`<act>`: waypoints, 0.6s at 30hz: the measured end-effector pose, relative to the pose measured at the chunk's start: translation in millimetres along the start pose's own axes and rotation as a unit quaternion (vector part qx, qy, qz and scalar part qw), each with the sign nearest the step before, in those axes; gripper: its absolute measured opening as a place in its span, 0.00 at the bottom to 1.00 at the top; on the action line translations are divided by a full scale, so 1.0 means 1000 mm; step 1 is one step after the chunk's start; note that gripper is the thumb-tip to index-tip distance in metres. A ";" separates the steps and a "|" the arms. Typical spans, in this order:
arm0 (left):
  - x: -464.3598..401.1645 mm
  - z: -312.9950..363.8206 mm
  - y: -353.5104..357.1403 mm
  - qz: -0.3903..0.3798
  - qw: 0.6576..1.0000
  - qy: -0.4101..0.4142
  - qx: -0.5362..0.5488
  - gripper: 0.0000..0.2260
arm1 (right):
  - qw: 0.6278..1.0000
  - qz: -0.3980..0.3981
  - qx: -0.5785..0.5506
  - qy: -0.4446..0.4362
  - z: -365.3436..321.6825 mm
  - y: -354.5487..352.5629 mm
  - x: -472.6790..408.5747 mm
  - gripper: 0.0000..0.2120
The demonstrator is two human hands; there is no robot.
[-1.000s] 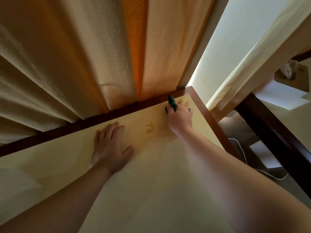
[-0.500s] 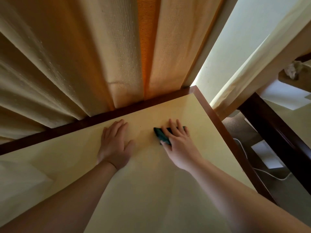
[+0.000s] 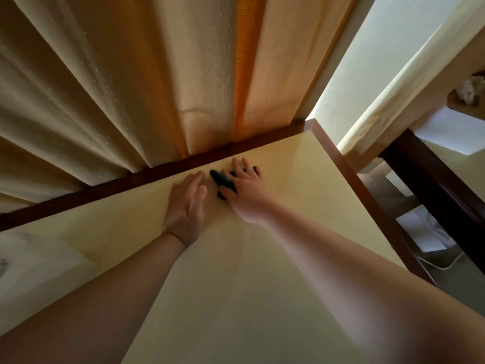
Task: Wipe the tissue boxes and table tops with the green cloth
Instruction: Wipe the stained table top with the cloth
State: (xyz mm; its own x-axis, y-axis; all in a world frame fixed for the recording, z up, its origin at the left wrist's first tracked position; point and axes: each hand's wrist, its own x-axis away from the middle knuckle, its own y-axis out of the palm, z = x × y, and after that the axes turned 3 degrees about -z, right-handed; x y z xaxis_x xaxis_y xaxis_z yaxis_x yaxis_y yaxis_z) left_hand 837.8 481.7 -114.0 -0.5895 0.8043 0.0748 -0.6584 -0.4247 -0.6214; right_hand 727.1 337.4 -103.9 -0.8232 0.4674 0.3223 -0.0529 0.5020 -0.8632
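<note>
The right hand lies spread flat on the green cloth, pinning it to the tabletop near the far edge, a little in from the far right corner. The left hand rests open and flat just beside it, holding nothing, its fingertips close to the cloth but, as far as I can tell, not on it. The cloth is bunched dark under the palm (only its left end shows clearly). To wipe well here, I would keep the palm weight even and flatten the bunch so more cloth meets the surface. Run each pass along the dark wooden rim where the curtain meets the far edge, since dust likely gathers there. Overlap the strokes, then lift the bracing hand so its patch is wiped too.
</note>
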 end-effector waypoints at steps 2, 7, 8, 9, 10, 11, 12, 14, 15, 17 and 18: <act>-0.001 -0.004 -0.001 -0.009 1.000 0.005 0.010 0.36 | 0.999 -0.009 0.028 -0.039 -0.006 0.012 0.026 0.28; -0.005 -0.011 -0.004 -0.055 0.998 0.007 -0.019 0.38 | 0.998 0.010 0.044 -0.047 0.008 0.032 0.091 0.28; -0.005 -0.010 -0.005 -0.066 0.998 0.004 -0.017 0.38 | 0.999 0.016 0.038 -0.026 0.014 0.034 0.101 0.28; -0.005 -0.009 -0.007 -0.079 0.997 -0.005 -0.009 0.38 | 0.999 0.023 0.028 -0.001 0.020 0.035 0.109 0.29; -0.006 -0.008 -0.009 -0.090 0.996 -0.016 0.006 0.36 | 0.999 0.032 0.018 0.024 0.025 0.035 0.113 0.29; -0.007 -0.008 -0.013 -0.099 0.995 -0.028 0.020 0.34 | 0.998 0.042 0.009 0.047 0.028 0.034 0.112 0.29; -0.008 -0.009 -0.016 -0.107 0.993 -0.036 0.029 0.33 | 0.996 0.054 0.000 0.069 0.028 0.032 0.108 0.29; -0.007 -0.010 -0.024 -0.128 0.990 -0.043 0.035 0.35 | 0.991 0.075 -0.018 0.113 0.024 0.027 0.088 0.28; -0.005 -0.011 -0.028 -0.135 0.989 -0.047 0.041 0.35 | 0.988 0.078 -0.028 0.134 0.019 0.023 0.075 0.28; -0.001 -0.010 -0.034 -0.140 0.986 -0.055 0.067 0.31 | 0.984 0.069 -0.046 0.156 0.007 0.016 0.051 0.28; 0.002 -0.009 -0.037 -0.139 0.985 -0.061 0.078 0.30 | 0.986 0.060 -0.049 0.151 -0.001 0.014 0.042 0.29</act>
State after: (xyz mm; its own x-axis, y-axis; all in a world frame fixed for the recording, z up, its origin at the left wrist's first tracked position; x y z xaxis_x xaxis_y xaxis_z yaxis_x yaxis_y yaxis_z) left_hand 865.0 502.2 -97.7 -0.4215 0.8468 0.3244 -0.8610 -0.2614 -0.4363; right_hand 692.6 364.5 -102.3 -0.6141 0.7157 0.3328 0.1020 0.4901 -0.8657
